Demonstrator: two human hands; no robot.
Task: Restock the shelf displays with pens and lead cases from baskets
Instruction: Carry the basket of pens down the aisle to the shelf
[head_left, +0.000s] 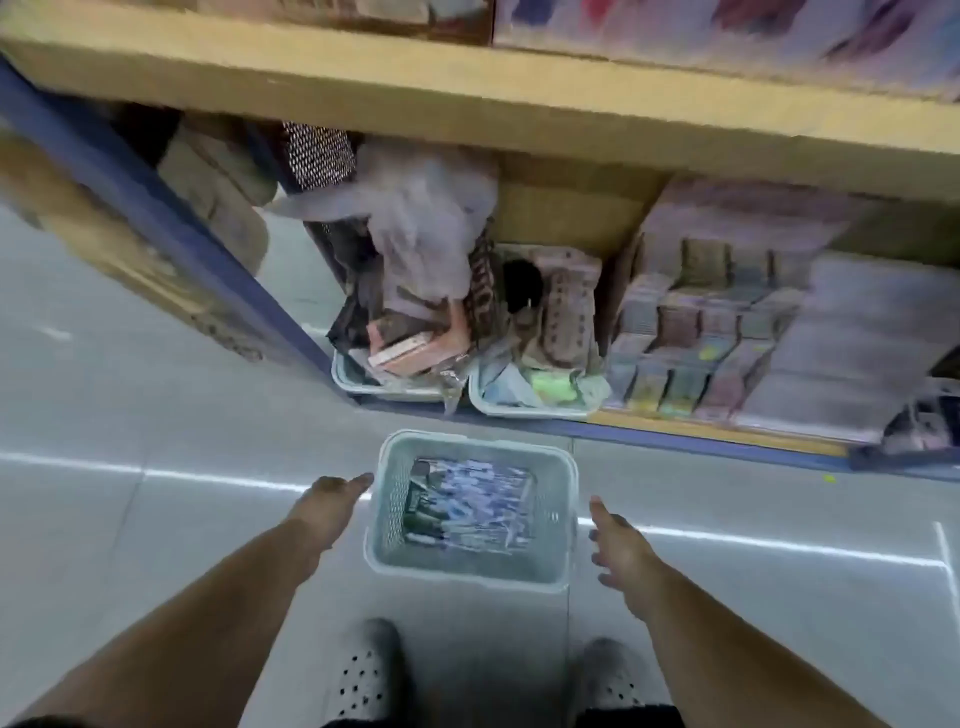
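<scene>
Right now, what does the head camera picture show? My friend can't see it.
A person's left hand and right hand, both open, reach down either side of a pale basket of pens standing on the floor. Beyond it, a bottom shelf holds two fuller baskets and stacked packets.

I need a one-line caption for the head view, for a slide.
Left hand and right hand, both open, flank a basket of packaged items on the floor before a shelf.
</scene>
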